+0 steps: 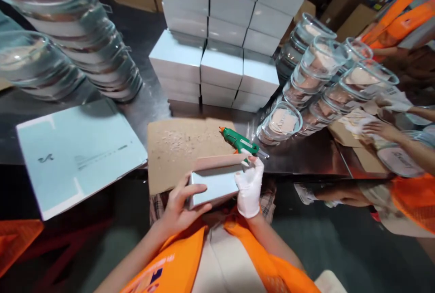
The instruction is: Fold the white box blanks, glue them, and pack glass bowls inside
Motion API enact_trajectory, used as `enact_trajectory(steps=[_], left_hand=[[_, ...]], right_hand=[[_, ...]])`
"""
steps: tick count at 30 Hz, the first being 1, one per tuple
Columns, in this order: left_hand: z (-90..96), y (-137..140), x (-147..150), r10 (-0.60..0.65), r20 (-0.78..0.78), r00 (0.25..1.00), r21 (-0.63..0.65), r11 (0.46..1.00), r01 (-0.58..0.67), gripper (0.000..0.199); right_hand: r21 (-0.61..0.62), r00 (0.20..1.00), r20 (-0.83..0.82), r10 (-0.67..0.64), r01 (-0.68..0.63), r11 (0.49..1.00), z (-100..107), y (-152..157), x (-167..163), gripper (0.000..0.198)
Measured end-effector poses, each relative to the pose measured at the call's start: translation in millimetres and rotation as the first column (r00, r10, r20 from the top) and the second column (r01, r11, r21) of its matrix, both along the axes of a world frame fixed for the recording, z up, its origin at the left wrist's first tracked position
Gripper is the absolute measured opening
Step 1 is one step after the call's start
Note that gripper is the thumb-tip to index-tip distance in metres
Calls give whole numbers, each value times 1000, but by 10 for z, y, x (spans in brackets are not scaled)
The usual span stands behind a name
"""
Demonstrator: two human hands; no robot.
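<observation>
A light-blue cardboard box (215,184) with its brown-lined flap (217,160) raised is held in front of my chest. My bare left hand (183,200) grips the box's left end, fingers bent over the top and thumb along the near side. My right hand (250,186), in a white glove with bare fingertips, closes round the right end near the flap's corner. Just beyond lies a green glue gun (238,141) with an orange tip, on a brown cardboard sheet (166,166) strewn with small pale bits. What the box contains is hidden.
Stacked white boxes (220,68) rise at the back. Stacks of clear round containers stand left (112,57) and right (333,84). Flat pale-blue printed sheets (81,152) overhang the table edge at left. At right, a co-worker's hands (382,129) handle a cloth near round containers.
</observation>
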State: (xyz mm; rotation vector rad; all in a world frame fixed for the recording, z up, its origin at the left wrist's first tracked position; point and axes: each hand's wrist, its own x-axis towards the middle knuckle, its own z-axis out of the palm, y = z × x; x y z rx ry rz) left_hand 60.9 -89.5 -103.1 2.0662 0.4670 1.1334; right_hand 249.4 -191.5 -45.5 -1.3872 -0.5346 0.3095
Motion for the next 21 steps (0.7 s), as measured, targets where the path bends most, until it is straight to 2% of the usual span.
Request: enact_trajectory(steps=[2, 3, 4, 6, 7, 8, 9, 10, 14, 17, 19, 21], left_hand=[[66, 113, -102, 41, 21, 999, 80, 996, -42, 33], [99, 165, -153, 114, 42, 993, 67, 991, -117, 28], [129, 209, -196, 206, 55, 977, 25, 978, -208, 25], [176, 269, -240, 333, 45, 942, -81, 941, -329, 26], [191, 284, -240, 345, 30, 938, -130, 932, -338, 28], [200, 293, -226, 327, 19, 945, -169, 932, -320, 31], [203, 297, -204, 299, 17, 954, -199, 936, -290, 32], [199, 299, -177, 274, 19, 961, -219, 939, -264, 32], [143, 312, -78, 307, 61, 950, -182, 939, -291, 27], [136, 312, -16, 325, 83, 942, -167, 936, -308, 26], [185, 298, 41, 323, 69, 944, -196, 932, -304, 26], [269, 283, 119, 311, 52, 949, -225, 929, -292, 25]], right_hand=[[-211, 996, 83, 23, -5, 978, 34, -78, 219, 40], [-364, 987, 157, 31, 29, 931, 59, -109, 337, 35], [-529, 973, 226, 56, 74, 846, 86, -126, 448, 34], [-795, 952, 272, 138, 141, 591, 129, -101, 616, 37], [-866, 959, 236, 157, 135, 481, 139, -63, 667, 39], [-902, 972, 180, 151, 102, 420, 138, -16, 700, 40], [-910, 984, 126, 126, 63, 411, 127, 32, 720, 40], [-897, 992, 82, 91, 34, 440, 108, 73, 733, 39], [-772, 999, -45, 17, -46, 633, 26, 114, 763, 30], [-671, 994, -110, 2, -76, 738, 19, 52, 709, 37], [-582, 994, -102, -42, -25, 813, 48, 3, 615, 42], [-429, 991, -61, -122, 85, 900, 98, -45, 500, 47]])
